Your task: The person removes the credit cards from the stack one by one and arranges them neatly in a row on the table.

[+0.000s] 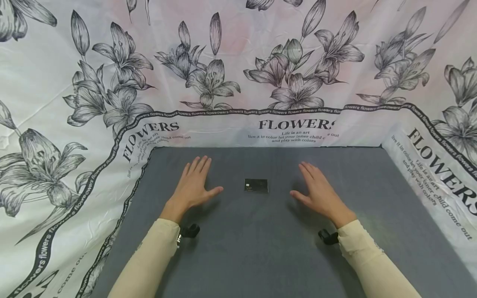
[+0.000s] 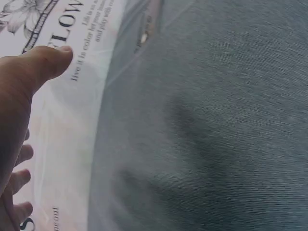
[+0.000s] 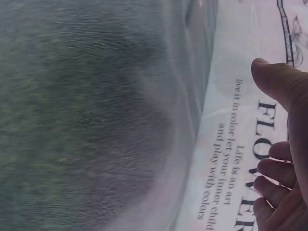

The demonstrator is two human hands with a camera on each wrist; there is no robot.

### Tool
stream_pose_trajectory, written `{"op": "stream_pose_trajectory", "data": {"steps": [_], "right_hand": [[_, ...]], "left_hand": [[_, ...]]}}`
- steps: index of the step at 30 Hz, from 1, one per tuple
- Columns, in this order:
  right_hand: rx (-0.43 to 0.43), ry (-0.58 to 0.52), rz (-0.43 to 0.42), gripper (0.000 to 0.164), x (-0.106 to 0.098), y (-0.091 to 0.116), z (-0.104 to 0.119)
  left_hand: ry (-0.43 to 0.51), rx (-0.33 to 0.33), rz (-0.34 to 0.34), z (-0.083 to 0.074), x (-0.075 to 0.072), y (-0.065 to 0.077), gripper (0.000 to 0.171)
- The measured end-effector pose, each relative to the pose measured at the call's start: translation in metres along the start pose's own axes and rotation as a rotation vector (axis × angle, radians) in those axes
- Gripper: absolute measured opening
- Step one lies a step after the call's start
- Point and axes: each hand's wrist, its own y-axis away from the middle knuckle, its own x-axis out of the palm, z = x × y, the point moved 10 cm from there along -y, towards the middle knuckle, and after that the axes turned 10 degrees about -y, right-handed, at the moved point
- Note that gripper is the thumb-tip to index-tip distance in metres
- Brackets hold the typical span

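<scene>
A black card (image 1: 256, 186) with a small chip and the letters VIP lies flat on the grey table, between the two hands in the head view. To its left is my left hand (image 1: 195, 184), fingers straight and thumb stretched toward the card, holding nothing. My right hand (image 1: 318, 190) mirrors it on the other side, palm turned inward, fingers extended and thumb apart. Both hands cast shadows on the table. In the left wrist view the thumb (image 2: 45, 65) shows at the left edge; the right wrist view has the right thumb (image 3: 276, 79) at its right edge.
The grey tabletop (image 1: 238, 248) is bordered at the back and sides by white cloth (image 1: 223, 128) printed with lilies and the word FLOWERS. Each wrist wears a black camera mount, the left one (image 1: 191, 231) and the right one (image 1: 328, 236), under pale sleeves.
</scene>
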Motion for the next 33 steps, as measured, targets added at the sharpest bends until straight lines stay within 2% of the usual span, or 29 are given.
{"op": "stream_pose_trajectory", "data": {"steps": [8,14,21,27,33], "right_hand": [[-0.005,-0.024,0.043,0.093,-0.007,-0.018,0.014],[-0.010,-0.029,0.056,0.091,-0.011,-0.031,0.024],[-0.043,-0.008,0.063,0.084,-0.008,-0.043,0.032],[-0.038,-0.005,0.077,0.078,0.000,-0.052,0.033],[-0.039,-0.013,0.100,0.075,0.010,-0.060,0.035]], "left_hand": [[0.028,0.072,-0.033,-0.010,-0.023,-0.010,0.112],[0.068,0.104,-0.018,-0.019,-0.030,-0.016,0.112],[0.110,0.121,0.015,-0.029,-0.029,-0.025,0.109],[0.134,0.139,0.013,-0.037,-0.028,-0.035,0.106],[0.165,0.154,0.029,-0.042,-0.019,-0.043,0.101]]}}
